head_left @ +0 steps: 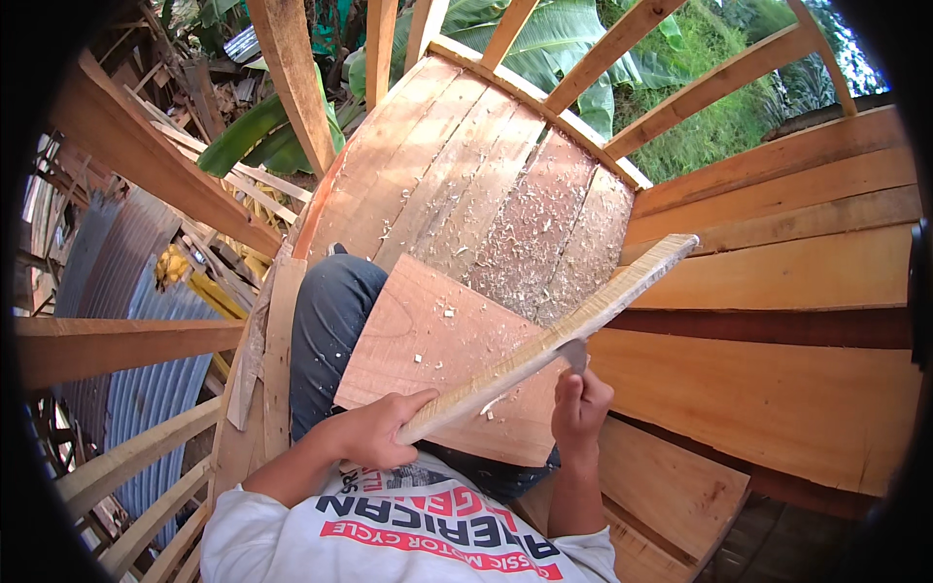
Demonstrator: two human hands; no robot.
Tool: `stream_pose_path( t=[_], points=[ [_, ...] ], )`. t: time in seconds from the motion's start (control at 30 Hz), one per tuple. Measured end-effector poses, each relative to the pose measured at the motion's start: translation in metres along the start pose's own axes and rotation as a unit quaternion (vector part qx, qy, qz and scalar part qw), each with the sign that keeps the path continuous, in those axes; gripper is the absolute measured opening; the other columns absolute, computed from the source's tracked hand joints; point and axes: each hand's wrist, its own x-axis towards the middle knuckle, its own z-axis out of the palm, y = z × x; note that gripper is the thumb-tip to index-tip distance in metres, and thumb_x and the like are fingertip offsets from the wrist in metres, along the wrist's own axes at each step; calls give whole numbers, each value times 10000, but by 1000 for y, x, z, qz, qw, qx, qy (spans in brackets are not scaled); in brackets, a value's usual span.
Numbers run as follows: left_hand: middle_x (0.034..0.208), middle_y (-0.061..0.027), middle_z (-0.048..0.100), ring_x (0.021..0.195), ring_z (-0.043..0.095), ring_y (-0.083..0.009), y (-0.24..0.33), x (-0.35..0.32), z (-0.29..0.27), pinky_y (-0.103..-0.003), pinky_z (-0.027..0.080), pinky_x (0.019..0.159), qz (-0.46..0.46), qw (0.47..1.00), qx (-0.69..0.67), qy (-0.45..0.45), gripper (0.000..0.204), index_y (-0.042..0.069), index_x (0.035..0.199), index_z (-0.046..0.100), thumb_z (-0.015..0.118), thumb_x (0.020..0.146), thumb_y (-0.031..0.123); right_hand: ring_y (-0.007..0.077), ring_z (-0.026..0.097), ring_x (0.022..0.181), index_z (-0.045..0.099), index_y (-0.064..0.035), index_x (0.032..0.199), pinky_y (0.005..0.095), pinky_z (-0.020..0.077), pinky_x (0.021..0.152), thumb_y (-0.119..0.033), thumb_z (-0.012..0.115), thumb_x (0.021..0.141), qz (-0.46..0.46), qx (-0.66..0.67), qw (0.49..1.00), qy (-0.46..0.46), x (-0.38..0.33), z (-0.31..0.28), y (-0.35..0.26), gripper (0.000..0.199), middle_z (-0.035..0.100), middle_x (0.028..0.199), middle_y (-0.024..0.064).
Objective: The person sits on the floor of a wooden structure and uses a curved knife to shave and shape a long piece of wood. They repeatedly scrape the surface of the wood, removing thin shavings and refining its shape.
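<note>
- While the left hand (374, 432) is gripping the long wooden strip (554, 335) by its near end,
- the right hand (580, 408) is closing its fingers around a blade (573, 355) against it.

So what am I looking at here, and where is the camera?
The camera sits on a person's head, looking down, so edges bend near the rim. The person sits inside an unfinished wooden boat hull, its planks strewn with wood shavings. The left hand grips the near end of a long wooden strip resting over a flat board on the lap. The right hand holds a bladed tool against the strip's edge.
</note>
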Motion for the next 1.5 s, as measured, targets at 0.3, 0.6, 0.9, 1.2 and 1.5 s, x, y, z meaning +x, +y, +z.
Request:
stream_pose_path(
  t=[0.3, 0.6, 0.9, 1.2, 1.5],
  points=[
    [981, -226, 611, 897, 610, -289, -9, 4, -3, -320, 470, 797, -4, 998, -53, 28, 756, -89, 1353, 382, 590, 644, 69, 329, 540, 500, 553, -39, 660, 377, 410, 470, -346, 761, 798, -26, -145, 986, -72, 17, 4, -23, 396, 505, 542, 134],
    [1000, -225, 606, 919, 602, -272, -21, -1, -6, -310, 461, 829, -11, 998, -60, -18, 761, -83, 1372, 373, 584, 658, 76, 297, 513, 458, 595, -17, 765, 356, 391, 452, -331, 630, 920, 40, -56, 996, 58, 16, -3, -5, 352, 497, 551, 132],
    [728, 5, 448, 670, 440, -105, -15, 10, -3, -248, 367, 597, 18, 994, -106, 17, 752, 20, 1383, 400, 514, 640, -11, 331, 535, 476, 560, -35, 707, 382, 404, 452, -389, 734, 813, -108, -178, 976, -60, 3, 28, -18, 408, 507, 550, 132],
    [739, 29, 414, 652, 407, -89, -14, 9, -6, -241, 359, 597, 30, 983, -181, 6, 504, 10, 1166, 469, 495, 663, -11, 357, 506, 467, 504, -32, 657, 399, 375, 446, -374, 675, 873, -127, -127, 983, -36, -12, 54, -35, 439, 481, 535, 168],
    [741, 15, 433, 658, 429, -101, -25, 8, -4, -255, 373, 597, 73, 985, -153, 18, 619, -25, 1281, 436, 511, 666, -4, 328, 510, 452, 506, -47, 672, 383, 379, 445, -368, 685, 867, -4, -22, 1000, 15, 4, 39, -8, 416, 454, 519, 137]
  ],
)
